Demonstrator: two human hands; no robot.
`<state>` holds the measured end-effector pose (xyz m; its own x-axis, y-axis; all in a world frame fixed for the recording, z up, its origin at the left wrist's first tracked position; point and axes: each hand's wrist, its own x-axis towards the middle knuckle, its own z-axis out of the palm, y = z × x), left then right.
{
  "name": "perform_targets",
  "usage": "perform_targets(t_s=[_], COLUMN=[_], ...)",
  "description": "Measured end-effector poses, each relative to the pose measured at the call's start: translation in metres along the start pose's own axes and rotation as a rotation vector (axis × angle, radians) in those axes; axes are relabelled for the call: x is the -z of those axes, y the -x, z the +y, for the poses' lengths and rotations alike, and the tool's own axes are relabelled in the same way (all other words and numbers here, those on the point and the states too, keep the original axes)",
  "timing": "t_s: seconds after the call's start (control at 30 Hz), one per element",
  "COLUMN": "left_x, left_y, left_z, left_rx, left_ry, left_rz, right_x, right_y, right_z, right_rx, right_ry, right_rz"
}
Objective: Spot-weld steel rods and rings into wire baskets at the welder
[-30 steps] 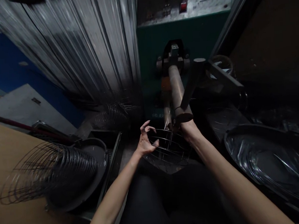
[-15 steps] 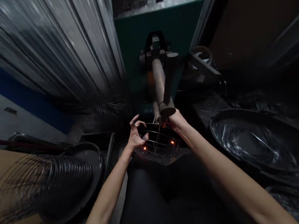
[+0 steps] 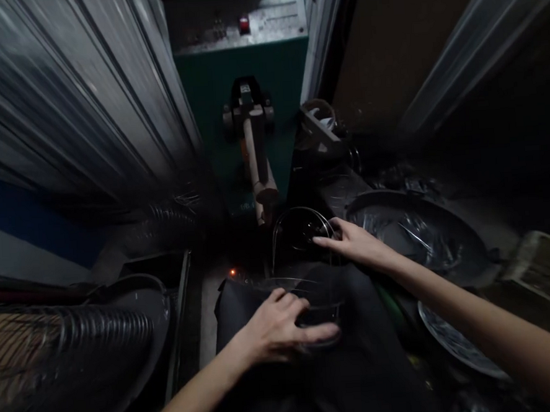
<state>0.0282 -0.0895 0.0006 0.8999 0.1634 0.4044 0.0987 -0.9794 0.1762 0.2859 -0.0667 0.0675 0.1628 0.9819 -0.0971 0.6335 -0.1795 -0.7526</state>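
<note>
The wire frame (image 3: 303, 208) is sitting over the dark cloth (image 3: 359, 362), just below centre. At its 2 o'clock, the right hand (image 3: 352, 243)'s fingers are gripping the wire; at 6, the left hand (image 3: 277, 324)'s are spreading, though blur is hiding whether they are gripping. Uneven holding could be risking a twist, and swinging wide a snag on the metal bar (image 3: 258, 157) at 11 or the pan (image 3: 372, 195)'s rim at 3. A spark (image 3: 232, 272) is glowing at 9, possibly threatening cloth. Room is seemingly widening toward 6.
</note>
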Motion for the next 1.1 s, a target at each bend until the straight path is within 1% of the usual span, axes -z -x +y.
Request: perform_targets(t_s=[0.03,0.07,0.1,0.13,0.17,0.2,0.23,0.27,0.3,0.37,0.43,0.47,0.53,0.57,0.63,0.7,0.73,0.77,0.83,0.93,0.97,1.03,1.1], left_x=[0.008,0.018,0.027,0.036,0.043,0.049,0.054,0.057,0.058,0.055,0.044,0.036,0.02,0.013,0.004,0.001,0.003,0.005,0.012,0.023,0.027,0.03,0.03], left_y=[-0.001,-0.002,-0.002,-0.001,0.0,0.001,0.003,0.003,0.003,-0.003,-0.018,-0.028,-0.049,-0.059,-0.071,-0.073,-0.07,-0.067,-0.058,-0.05,-0.048,-0.047,-0.047], left_z=[0.01,0.013,0.01,0.003,-0.006,-0.016,-0.023,-0.026,-0.024,-0.007,0.019,0.031,0.047,0.049,0.046,0.035,0.03,0.024,0.017,0.01,0.008,0.004,-0.002], left_rx=[-0.028,0.012,0.121,0.275,0.445,0.596,0.709,0.782,0.83,0.919,0.973,0.975,0.96,0.951,0.96,0.988,1.005,1.017,1.005,0.909,0.885,0.865,0.855], left_ry=[0.041,0.084,0.121,0.151,0.183,0.234,0.32,0.444,0.599,0.934,1.212,1.316,1.452,1.494,1.541,1.556,1.555,1.551,1.554,1.562,1.533,1.462,1.443], left_rz=[0.031,0.128,0.262,0.404,0.518,0.587,0.603,0.58,0.54,0.445,0.355,0.328,0.325,0.355,0.442,0.495,0.491,0.461,0.338,0.127,0.087,0.046,0.019], right_x=[0.007,0.013,0.019,0.023,0.026,0.028,0.028,0.025,0.021,0.006,-0.017,-0.03,-0.055,-0.067,-0.084,-0.093,-0.095,-0.095,-0.094,-0.09,-0.089,-0.088,-0.084], right_y=[0.018,0.034,0.046,0.054,0.058,0.059,0.056,0.049,0.04,0.018,-0.006,-0.017,-0.034,-0.041,-0.049,-0.053,-0.052,-0.051,-0.047,-0.04,-0.039,-0.038,-0.037], right_z=[0.0,-0.001,-0.004,-0.008,-0.011,-0.012,-0.012,-0.01,-0.005,0.007,0.02,0.025,0.031,0.032,0.031,0.033,0.035,0.039,0.047,0.055,0.055,0.05,0.044], right_rx=[0.063,0.122,0.182,0.24,0.291,0.334,0.371,0.402,0.427,0.459,0.457,0.438,0.374,0.338,0.282,0.249,0.244,0.247,0.259,0.283,0.288,0.283,0.234], right_ry=[0.072,0.112,0.126,0.128,0.127,0.125,0.122,0.115,0.103,0.07,0.047,0.049,0.087,0.123,0.198,0.246,0.25,0.242,0.203,0.144,0.135,0.133,0.154], right_rz=[-0.027,-0.069,-0.111,-0.144,-0.166,-0.178,-0.178,-0.174,-0.169,-0.156,-0.138,-0.145,-0.181,-0.205,-0.238,-0.241,-0.236,-0.228,-0.208,-0.208,-0.213,-0.213,-0.192])
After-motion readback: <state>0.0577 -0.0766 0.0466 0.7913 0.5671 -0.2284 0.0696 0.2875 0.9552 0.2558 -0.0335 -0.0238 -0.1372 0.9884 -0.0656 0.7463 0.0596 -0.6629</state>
